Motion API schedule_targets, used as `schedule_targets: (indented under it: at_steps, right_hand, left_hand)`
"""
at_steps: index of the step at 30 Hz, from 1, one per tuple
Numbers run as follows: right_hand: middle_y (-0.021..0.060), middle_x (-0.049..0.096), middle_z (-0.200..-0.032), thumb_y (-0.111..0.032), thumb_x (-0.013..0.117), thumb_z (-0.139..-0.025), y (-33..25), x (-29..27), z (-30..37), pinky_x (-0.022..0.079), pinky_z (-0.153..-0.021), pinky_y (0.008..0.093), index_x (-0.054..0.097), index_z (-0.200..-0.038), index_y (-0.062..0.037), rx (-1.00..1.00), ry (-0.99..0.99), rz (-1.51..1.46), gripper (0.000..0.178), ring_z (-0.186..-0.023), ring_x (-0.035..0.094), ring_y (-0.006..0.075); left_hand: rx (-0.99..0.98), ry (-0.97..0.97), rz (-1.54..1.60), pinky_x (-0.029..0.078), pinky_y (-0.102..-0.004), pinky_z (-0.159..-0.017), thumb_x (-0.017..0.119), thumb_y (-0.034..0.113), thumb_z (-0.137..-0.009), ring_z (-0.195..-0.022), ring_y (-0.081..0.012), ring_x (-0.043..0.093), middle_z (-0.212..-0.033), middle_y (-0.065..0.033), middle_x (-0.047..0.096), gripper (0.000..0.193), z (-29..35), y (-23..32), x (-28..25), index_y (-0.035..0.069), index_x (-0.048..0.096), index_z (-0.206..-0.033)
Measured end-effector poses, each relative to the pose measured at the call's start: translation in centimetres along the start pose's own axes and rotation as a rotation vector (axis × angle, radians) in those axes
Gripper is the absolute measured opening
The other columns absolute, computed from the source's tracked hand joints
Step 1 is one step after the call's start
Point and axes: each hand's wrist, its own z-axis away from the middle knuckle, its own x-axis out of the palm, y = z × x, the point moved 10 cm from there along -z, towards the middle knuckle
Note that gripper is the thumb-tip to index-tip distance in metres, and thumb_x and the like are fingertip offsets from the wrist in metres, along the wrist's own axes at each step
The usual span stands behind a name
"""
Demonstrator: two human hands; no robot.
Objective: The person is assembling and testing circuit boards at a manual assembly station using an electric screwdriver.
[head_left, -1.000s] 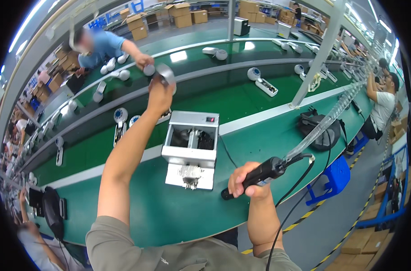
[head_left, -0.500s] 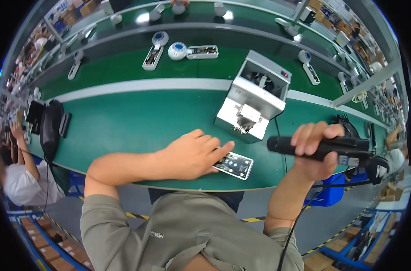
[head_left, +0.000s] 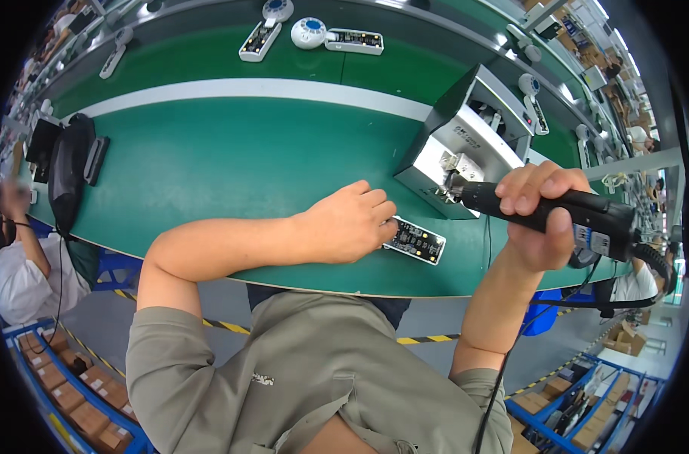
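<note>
My right hand [head_left: 542,227] is wrapped round a black electric screwdriver [head_left: 606,224], a cable running from its rear end. The screwdriver's tip is at the front of a silver screw feeder [head_left: 486,145], by its small metal outlet; whether a screw sits on the bit is too small to see. My left hand [head_left: 353,224] is closed on the near end of a white elongated housing [head_left: 423,244], with an exposed dark circuit board facing up. That housing lies on the green bench, just in front of the feeder, and its left end is hidden under my fingers.
Beyond a pale rail [head_left: 246,88], the green conveyor carries several white units with round heads, including one with a blue-patterned head [head_left: 308,33]. A black bag-like object [head_left: 69,175] stands at the left of the bench. Another person [head_left: 34,276] works at the far left.
My right hand has brought the screwdriver up and left to the feeder's outlet. The left hand's fingers have curled in on the housing. The whole view has shifted somewhat.
</note>
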Motion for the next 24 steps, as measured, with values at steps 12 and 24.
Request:
schedule_targets:
  at_steps: [12, 24]
  right_hand:
    - [0.0077, 0.058, -0.068, -0.025, 0.062, -0.081, 4.4, 2.2, 2.8, 0.050, -0.058, 0.0290, 0.053, -0.104, -0.0011, 0.140, 0.013, -0.162, 0.035, -0.057, 0.058, 0.0174]
    - [0.0080, 0.058, -0.064, -0.022, 0.065, -0.079, 5.9, 2.9, 2.5, 0.050, -0.057, 0.0294, 0.053, -0.094, -0.0036, 0.204, -0.024, -0.175, 0.027, -0.054, 0.057, 0.0179]
  left_hand:
    - [-0.011, 0.151, -0.013, 0.039, -0.0332, -0.068, 0.057, 0.017, -0.078, -0.073, -0.0209, 0.047, -0.077, -0.0058, 0.053, 0.012, -0.1, 0.0, -0.8, 0.008, 0.066, -0.076]
    - [-0.025, 0.101, 0.021, 0.038, -0.0301, -0.068, 0.057, 0.019, -0.078, -0.075, -0.0194, 0.045, -0.080, -0.0045, 0.049, 0.014, -0.2, -0.3, -0.4, 0.008, 0.064, -0.084]
